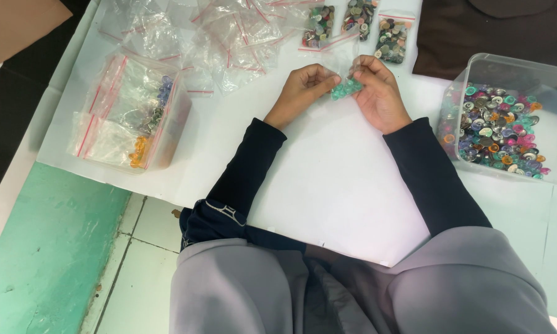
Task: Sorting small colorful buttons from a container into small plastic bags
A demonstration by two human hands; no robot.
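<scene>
Both my hands hold one small clear zip bag (344, 79) with green buttons in its bottom, over a white sheet (328, 179). My left hand (301, 93) pinches the bag's left side. My right hand (379, 93) grips its right side. The bag's upper part stands up between my fingers. Dark sleeves cover both forearms.
A clear plastic tub (507, 117) of mixed coloured buttons stands at the right. Three filled button bags (356, 25) lie beyond my hands. A heap of clear zip bags (216, 37) and a clear box (133, 114) of bagged buttons are on the left. Dark cloth (495, 31) lies top right.
</scene>
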